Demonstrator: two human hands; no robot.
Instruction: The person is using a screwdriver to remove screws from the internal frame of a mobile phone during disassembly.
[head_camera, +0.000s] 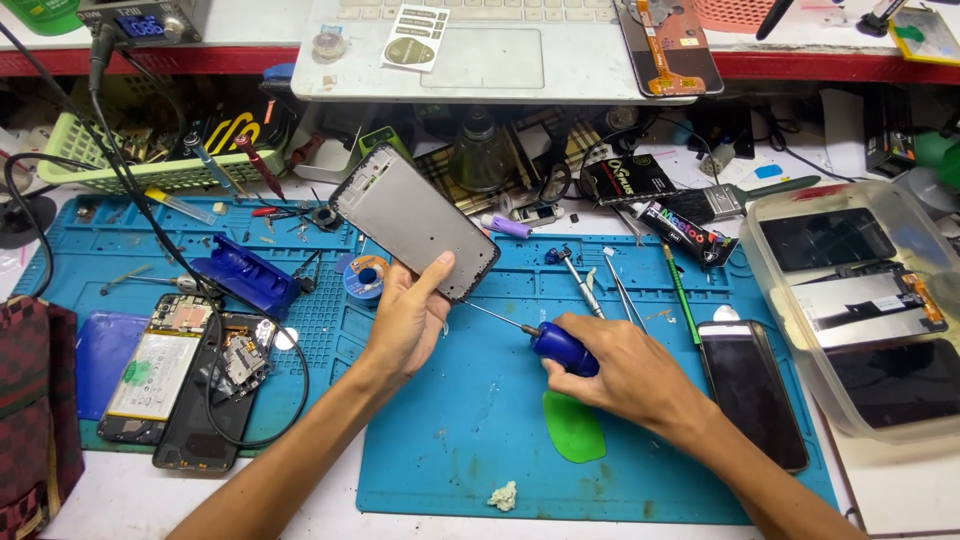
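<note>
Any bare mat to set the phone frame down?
Yes: the blue mat between the forearms, bordered by the green pick and a white crumb. Crowded: the opened phone and cable at left, tweezers and a dark phone at right.

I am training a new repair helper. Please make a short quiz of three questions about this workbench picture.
1. True or false: the left hand holds the grey phone frame.
2. Which tool is in the right hand? A) tweezers B) blue-handled screwdriver C) brush
3. What colour is the flat pick below the right hand, on the blue mat?

Key: 1 true; 2 B; 3 green.
</note>
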